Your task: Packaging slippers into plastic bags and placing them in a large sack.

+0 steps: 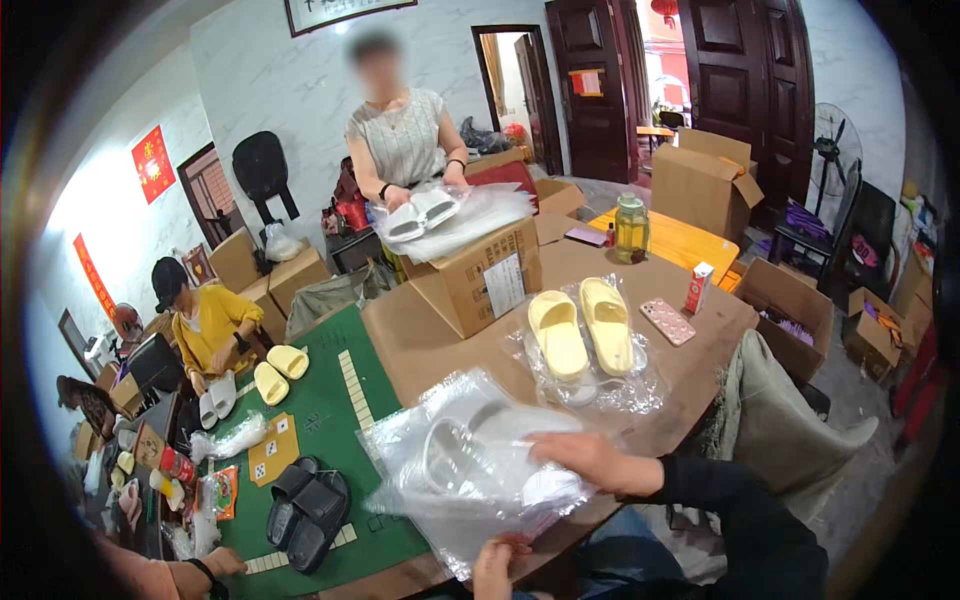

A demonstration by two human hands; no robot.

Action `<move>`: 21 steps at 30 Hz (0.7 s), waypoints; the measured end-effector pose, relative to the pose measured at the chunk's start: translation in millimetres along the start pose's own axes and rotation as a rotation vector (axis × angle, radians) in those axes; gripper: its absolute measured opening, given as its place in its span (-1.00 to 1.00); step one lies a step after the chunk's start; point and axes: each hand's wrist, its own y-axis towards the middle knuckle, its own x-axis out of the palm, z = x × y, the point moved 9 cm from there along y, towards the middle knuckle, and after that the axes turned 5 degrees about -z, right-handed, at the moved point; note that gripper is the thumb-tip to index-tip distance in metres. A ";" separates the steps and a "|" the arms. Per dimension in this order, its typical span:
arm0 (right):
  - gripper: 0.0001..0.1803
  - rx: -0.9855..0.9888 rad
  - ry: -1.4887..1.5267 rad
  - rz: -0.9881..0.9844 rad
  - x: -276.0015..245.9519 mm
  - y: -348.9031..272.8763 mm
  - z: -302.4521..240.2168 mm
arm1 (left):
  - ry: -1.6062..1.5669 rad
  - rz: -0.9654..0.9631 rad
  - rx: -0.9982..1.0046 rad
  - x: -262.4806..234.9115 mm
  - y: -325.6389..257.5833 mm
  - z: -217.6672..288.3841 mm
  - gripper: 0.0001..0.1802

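Bagging slippers (462,452) appears underway. Bag (400,445) sits over counter (425,350) edge, fingers of left hand (500,562) clamped on it; right hand (590,462) touches it, grip undeterminable. Next move calls for steady support.

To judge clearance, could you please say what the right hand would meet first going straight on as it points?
Most likely the clear plastic bag, which the right hand seems to touch; depth is unclear.

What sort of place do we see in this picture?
Probably a room for packing slippers, perhaps in a house: a large clear bag is in front, yellow slippers lie beyond it, and more clear plastic is piled on a cardboard box.
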 end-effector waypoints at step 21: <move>-0.45 0.338 -0.975 -0.053 -7.8 -4.6 171.3 | 0.576 -0.316 0.132 18.0 15.6 -52.7 -0.61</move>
